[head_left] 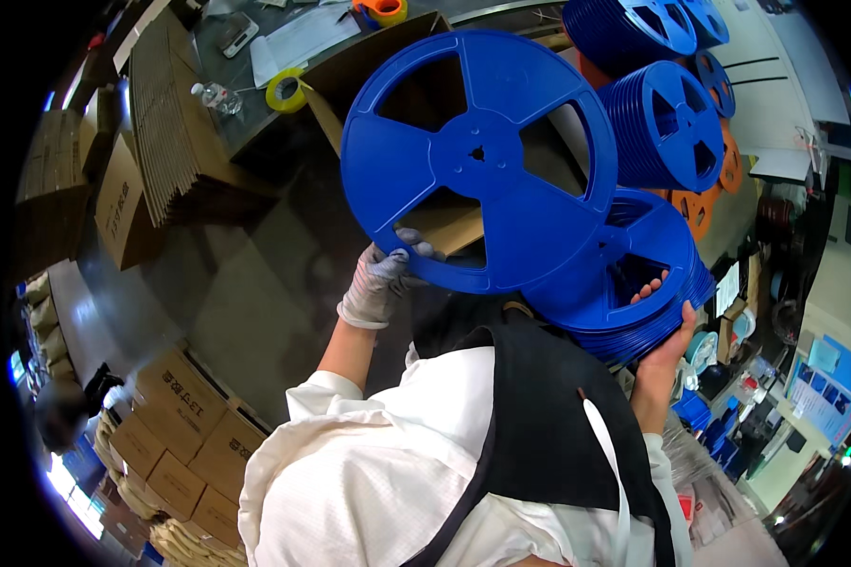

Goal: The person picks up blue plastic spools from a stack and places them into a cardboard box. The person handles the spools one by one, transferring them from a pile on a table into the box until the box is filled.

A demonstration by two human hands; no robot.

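Holding up in front, in the grey-gloved left hand (383,276), a big round blue plastic reel (497,140), likely light, stiff and slippery, best gripped by its rim, and, beside it, a blue plastic reel stack (577,300) in the bare right hand (671,342).

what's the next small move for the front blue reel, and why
Probably ease the front blue reel a little leftward: it overlaps the stack of blue reels in this view, while the gloved left hand grips its rim and the bare right hand holds the stack.
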